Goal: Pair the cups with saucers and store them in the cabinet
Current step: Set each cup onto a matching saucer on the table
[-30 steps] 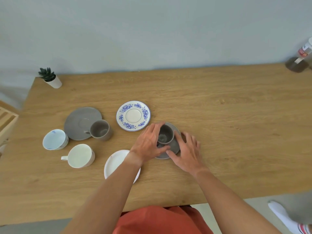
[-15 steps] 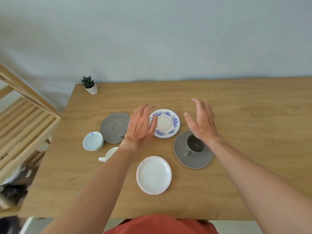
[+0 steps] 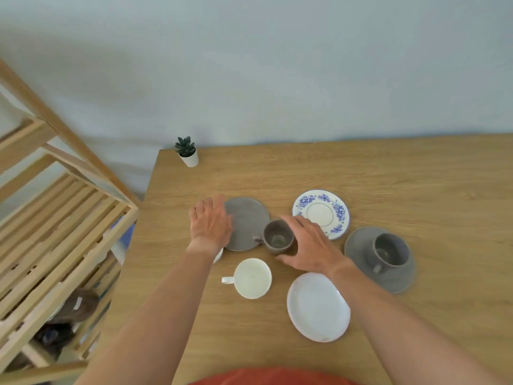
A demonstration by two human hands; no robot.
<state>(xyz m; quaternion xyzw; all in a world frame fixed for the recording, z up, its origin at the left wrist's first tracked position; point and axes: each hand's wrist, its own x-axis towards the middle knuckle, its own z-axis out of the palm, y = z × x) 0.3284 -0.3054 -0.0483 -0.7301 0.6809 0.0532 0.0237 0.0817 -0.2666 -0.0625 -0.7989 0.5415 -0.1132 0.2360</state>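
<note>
A brown cup (image 3: 278, 238) stands mid-table, at the 4 o'clock edge of a bare grey saucer (image 3: 247, 222). The right hand (image 3: 311, 245) curls around the cup's right side. The left hand (image 3: 211, 222), fingers straight, rests on the saucer's 9 o'clock rim. At 3 o'clock, a grey cup (image 3: 391, 249) sits on its saucer (image 3: 361, 245). A white cup (image 3: 252, 278) stands at 6 o'clock.

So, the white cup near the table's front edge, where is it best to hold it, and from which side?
Take the white cup by its small handle, coming from the left, since the handle points that way. It stands upright and looks empty, with bare table around it, so a grip from above over the rim would likely work too. The left hand is the nearer one to that side.
</note>
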